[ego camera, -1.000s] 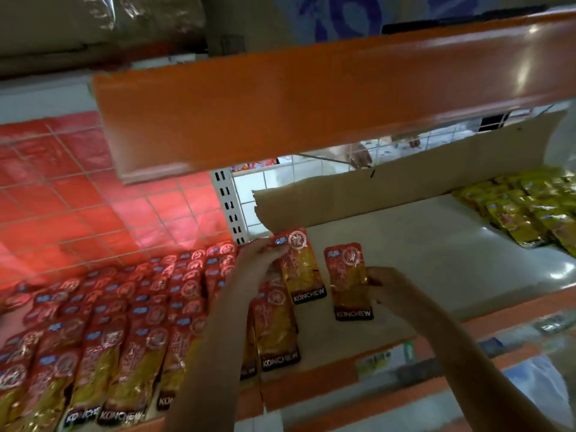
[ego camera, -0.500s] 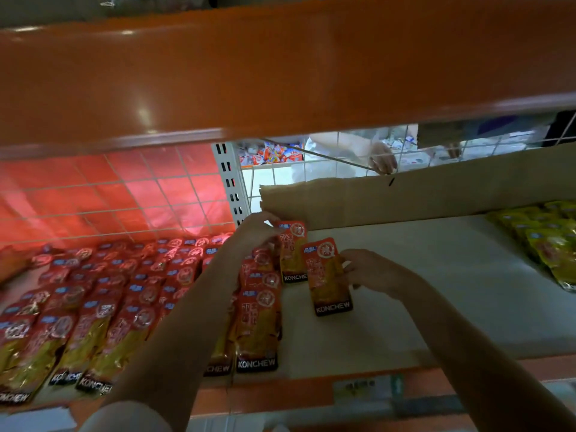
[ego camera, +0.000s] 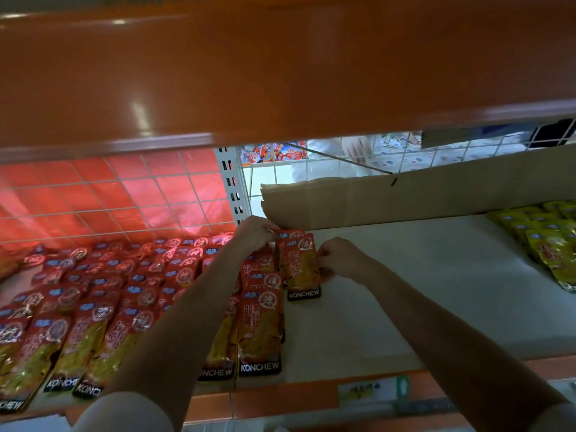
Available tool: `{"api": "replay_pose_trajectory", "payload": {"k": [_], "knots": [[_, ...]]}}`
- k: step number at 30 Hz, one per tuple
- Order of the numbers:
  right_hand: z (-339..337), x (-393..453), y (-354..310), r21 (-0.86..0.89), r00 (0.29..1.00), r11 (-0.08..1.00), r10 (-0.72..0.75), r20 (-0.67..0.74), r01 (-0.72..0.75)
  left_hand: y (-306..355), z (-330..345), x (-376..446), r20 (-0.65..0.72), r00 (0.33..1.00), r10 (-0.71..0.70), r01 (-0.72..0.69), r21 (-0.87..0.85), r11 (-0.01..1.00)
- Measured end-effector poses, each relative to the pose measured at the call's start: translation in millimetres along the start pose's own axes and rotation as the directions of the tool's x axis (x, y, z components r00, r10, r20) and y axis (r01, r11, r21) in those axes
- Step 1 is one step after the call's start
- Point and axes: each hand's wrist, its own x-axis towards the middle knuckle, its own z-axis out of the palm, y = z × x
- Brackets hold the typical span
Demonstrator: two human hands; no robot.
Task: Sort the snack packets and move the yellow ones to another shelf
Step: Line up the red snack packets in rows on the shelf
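While left hand [ego camera: 254, 233] pinches rear packet [ego camera: 288, 236], right hand [ego camera: 338, 260] pinches front packet [ego camera: 304, 269].

Packets [ego camera: 103, 310] fill the shelf's [ego camera: 389, 307] left; others [ego camera: 548, 244] lie far right.

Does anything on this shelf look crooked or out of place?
Mostly tidy. The red packets lie in overlapping rows. Only the packet pinched by the right hand sits tilted over its neighbour, while the left hand pinches the top of the one behind. The cardboard strip's left end looks ragged.
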Motion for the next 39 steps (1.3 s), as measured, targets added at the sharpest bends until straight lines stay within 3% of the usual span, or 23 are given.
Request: {"api": "replay_pose_trajectory", "payload": {"k": [6, 15, 22, 27, 32, 35, 39], "knots": [[12, 5, -4, -0.143, 0.999, 0.989, 0.029, -0.022, -0.032, -8, -1, 0, 0.026, 1.0, -0.002, 0.002, 0.006, 1.0], [19, 6, -7, -0.168, 0.998, 0.985, 0.032, -0.047, -0.04, -12, -2, -6, 0.062, 0.998, 0.034, -0.037, 0.043, 0.998], [14, -2, -8, -0.246, 0.996, 0.969, 0.02, -0.082, -0.039, -9, -10, -15, -0.014, 0.999, 0.031, -0.031, 0.011, 0.999], [4, -3, -32, -0.482, 0.952, 0.871, -0.223, -0.21, 0.098, -7, -22, -37, -0.111, 0.992, 0.057, -0.038, 0.169, 0.985], [40, 6, -75, -0.629, 0.86, 0.656, -0.509, 0.038, 0.417, -31, -49, -71, -0.209, 0.978, 0.006, 0.064, 0.326, 0.943], [83, 13, -100, -0.64, 0.801, 0.537, -0.557, 0.221, 0.55, -56, -68, -107, -0.275, 0.955, -0.109, 0.22, 0.41, 0.885], [149, 14, -135, -0.589, 0.74, 0.472, -0.553, 0.382, 0.656, -101, -93, -162, -0.328, 0.9, -0.288, 0.409, 0.408, 0.816]]}}
